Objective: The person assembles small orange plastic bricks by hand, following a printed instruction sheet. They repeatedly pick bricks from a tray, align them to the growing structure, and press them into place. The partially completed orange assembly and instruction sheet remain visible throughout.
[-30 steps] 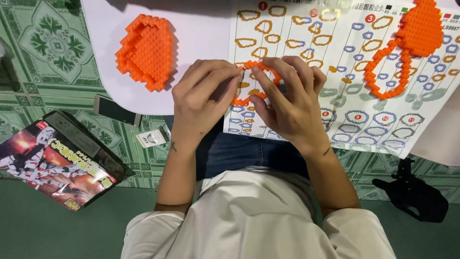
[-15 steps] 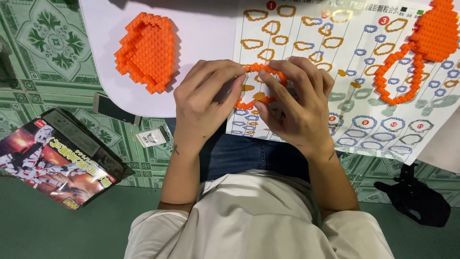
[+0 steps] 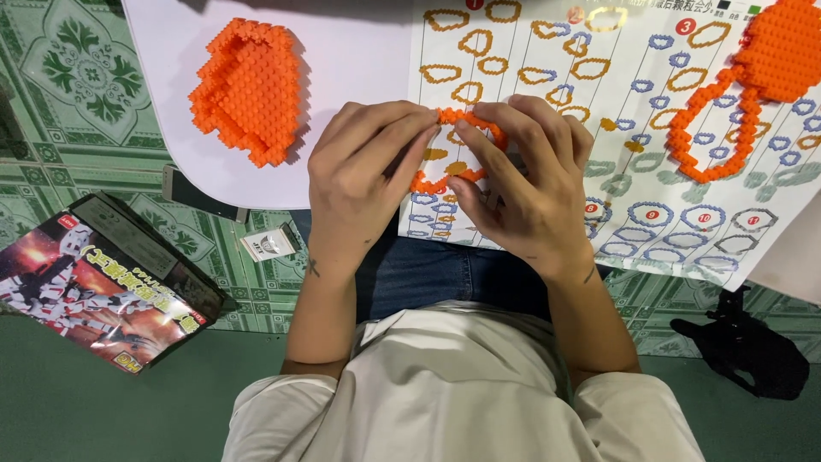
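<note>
orange brick ring (image 3: 462, 145) sits pinched between both hands, left hand (image 3: 363, 184) gripping at 9 o'clock, right hand (image 3: 526, 192) at 3, ring's long axis running 12 to 6.

Left hand (image 3: 363, 184), right hand (image 3: 522, 184), orange ring (image 3: 453, 150)

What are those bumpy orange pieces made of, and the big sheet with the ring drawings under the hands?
The orange ring in both hands and the orange block piece look like small, matte plastic building bricks, going by their studded, uniform surface. The instruction sheet seems to be thin printed paper: it lies flat, faintly glossy.
</note>
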